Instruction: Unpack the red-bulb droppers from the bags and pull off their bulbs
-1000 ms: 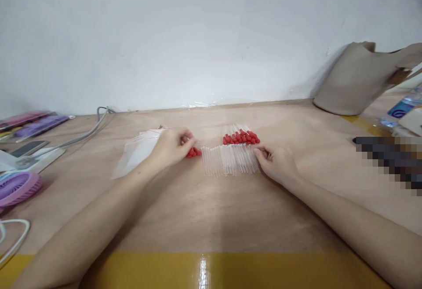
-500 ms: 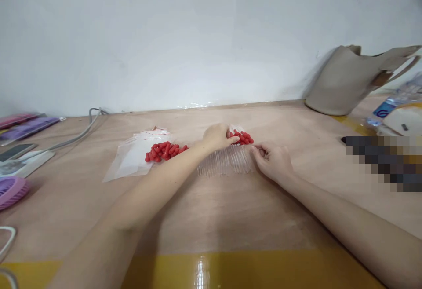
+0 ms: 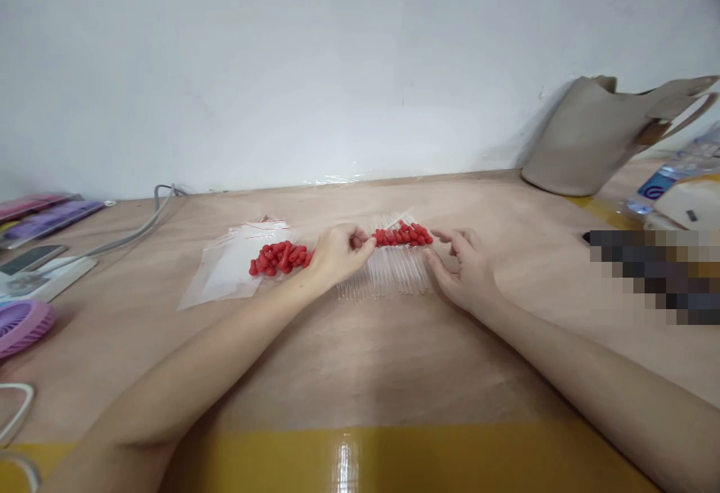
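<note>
A row of thin clear sticks (image 3: 388,272) lies side by side on the table, like comb teeth. Small red knobbly pieces (image 3: 405,235) line up across their upper part. At the left end of this red row is my left hand (image 3: 340,253), fingers curled and thumb stretched toward the red pieces; whatever sits in its fingertips is too small to make out. My right hand (image 3: 464,268) rests at the right end of the row, fingers apart and holding nothing. A loose pile of similar red pieces (image 3: 278,257) lies left of my left hand, partly behind it, on clear zip bags (image 3: 217,275).
Brown paper covers the table (image 3: 337,373), with yellow tape (image 3: 281,455) along the near edge. A purple fan (image 3: 25,326), a phone (image 3: 31,260) and a grey cable (image 3: 149,219) lie left. A beige bag (image 3: 585,140) and a bottle (image 3: 655,185) stand right.
My left hand has drawn back leftward from the red row, uncovering more of it. The fingers of my right hand have spread from a closed pinch.
</note>
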The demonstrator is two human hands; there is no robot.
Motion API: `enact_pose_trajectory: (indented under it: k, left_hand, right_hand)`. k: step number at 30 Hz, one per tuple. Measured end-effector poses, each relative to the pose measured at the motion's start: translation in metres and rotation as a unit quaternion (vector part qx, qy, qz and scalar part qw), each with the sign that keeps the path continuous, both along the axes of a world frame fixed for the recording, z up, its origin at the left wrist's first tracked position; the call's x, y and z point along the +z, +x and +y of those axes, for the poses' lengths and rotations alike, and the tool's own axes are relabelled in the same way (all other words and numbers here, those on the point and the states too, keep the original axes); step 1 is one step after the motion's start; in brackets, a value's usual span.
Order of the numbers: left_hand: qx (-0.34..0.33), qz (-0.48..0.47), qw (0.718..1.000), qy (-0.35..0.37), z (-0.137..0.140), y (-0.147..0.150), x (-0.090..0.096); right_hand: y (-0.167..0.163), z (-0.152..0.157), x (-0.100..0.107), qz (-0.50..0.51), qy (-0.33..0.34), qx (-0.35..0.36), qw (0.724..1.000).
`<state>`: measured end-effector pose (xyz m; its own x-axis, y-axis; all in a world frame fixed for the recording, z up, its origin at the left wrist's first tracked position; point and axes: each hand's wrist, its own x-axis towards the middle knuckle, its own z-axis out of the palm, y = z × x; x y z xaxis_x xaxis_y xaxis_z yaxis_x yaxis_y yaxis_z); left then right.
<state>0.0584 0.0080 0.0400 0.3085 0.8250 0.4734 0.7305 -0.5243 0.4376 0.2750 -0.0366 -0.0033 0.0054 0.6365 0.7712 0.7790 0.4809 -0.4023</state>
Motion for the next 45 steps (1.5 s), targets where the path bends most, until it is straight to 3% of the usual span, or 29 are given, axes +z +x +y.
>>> enact_pose_trajectory:
  k: [5, 8, 11, 17, 22, 26, 35, 45]
  left_hand:
    - [-0.147, 0.087, 0.969, 0.177, -0.03, -0.05, -0.019]
    - [-0.191, 0.099, 0.948, 0.234, -0.037, -0.059, -0.03]
    - [-0.217, 0.086, 0.936, 0.264, -0.039, -0.057, -0.034]
    - [-0.235, 0.07, 0.929, 0.276, -0.038, -0.054, -0.035]
    - [-0.196, 0.088, 0.943, 0.256, -0.042, -0.048, -0.032]
    - [-0.221, 0.133, 0.929, 0.264, -0.044, -0.036, -0.03]
    - [-0.23, 0.117, 0.905, 0.34, -0.045, -0.03, -0.036]
    - [-0.235, 0.146, 0.899, 0.34, -0.048, -0.028, -0.032]
  right_hand:
    - [-0.008, -0.009, 0.005, -0.131, 0.088, 0.092, 0.983]
    - [-0.014, -0.014, 0.005, -0.217, 0.091, 0.156, 0.959]
    - [-0.02, -0.016, 0.003, -0.248, 0.081, 0.171, 0.95]
    - [-0.027, -0.016, -0.001, -0.245, 0.071, 0.161, 0.953]
    - [-0.03, -0.018, -0.003, -0.223, 0.07, 0.169, 0.957]
    - [-0.031, -0.019, -0.004, -0.212, 0.069, 0.176, 0.959]
    - [-0.034, -0.021, -0.005, -0.227, 0.066, 0.184, 0.954]
    - [-0.037, -0.02, -0.007, -0.237, 0.11, 0.241, 0.935]
